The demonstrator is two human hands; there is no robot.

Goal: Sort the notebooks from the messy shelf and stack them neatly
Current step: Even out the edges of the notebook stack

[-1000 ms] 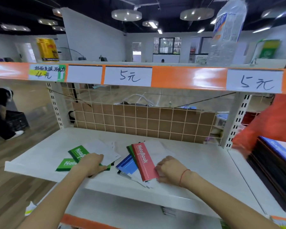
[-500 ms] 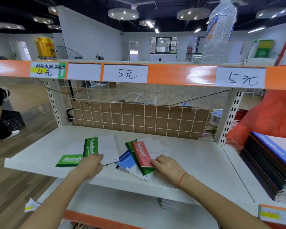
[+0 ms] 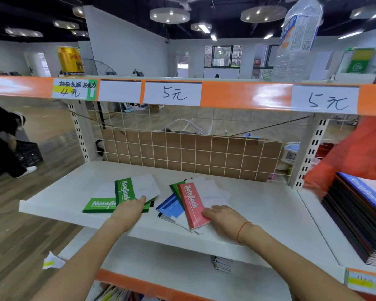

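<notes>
- Head view, white metal shelf board (image 3: pixel 258 205): two loose clusters of thin notebooks lie near its front edge, apart from each other.
- Left cluster: an upright green notebook with white "NoteBook" lettering (image 3: pixel 124 191) lies across a second green notebook lying flat and sideways (image 3: pixel 98 205); a pale grey-white notebook cover (image 3: pixel 146 187) sits just to the right of the upright one.
- My left hand (image 3: pixel 129 210) rests on this cluster, fingers fairly straight, thumb tip on the pale cover's lower edge. Palm covers the near corner of the green ones; no curl round anything that I can see.
- Right cluster: a red notebook with white "NoteBook" lettering (image 3: pixel 192 205) on top, tilted, over a green notebook edge (image 3: pixel 175 190) and a blue striped notebook (image 3: pixel 170 208); white covers (image 3: pixel 213 193) fan out behind.
- My right hand (image 3: pixel 223 217) lies flat beside the red notebook, fingertips touching its near right corner, fingers extended. A red string bracelet (image 3: pixel 242 230) circles that wrist.
- Right-hand bay: a tall stack of dark-edged notebooks with a blue cover on top (image 3: pixel 360 216).
- Top shelf: a clear plastic water bottle (image 3: pixel 297 38) and a yellow can (image 3: pixel 70 60); handwritten price labels (image 3: pixel 173 93) on the orange strip.
</notes>
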